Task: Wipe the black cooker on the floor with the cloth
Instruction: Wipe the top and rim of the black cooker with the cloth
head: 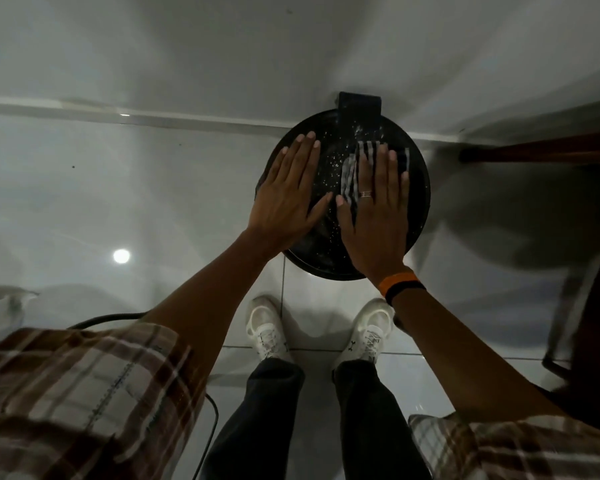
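The round black cooker point(418, 202) stands on the tiled floor against the white wall, its lid speckled with white crumbs and a black hinge block at the far side. My left hand point(288, 195) lies flat, fingers spread, on the lid's left half and holds nothing. My right hand point(378, 216) presses flat on a striped grey and white cloth point(352, 171) on the lid's right half. Parts of the cloth show past the fingertips and beside the thumb.
A dark wooden chair point(534, 154) stands to the right of the cooker. A black cable point(111, 318) runs over the floor at the left. My white shoes point(267, 329) stand just in front of the cooker. A ceiling light reflects in the tiles.
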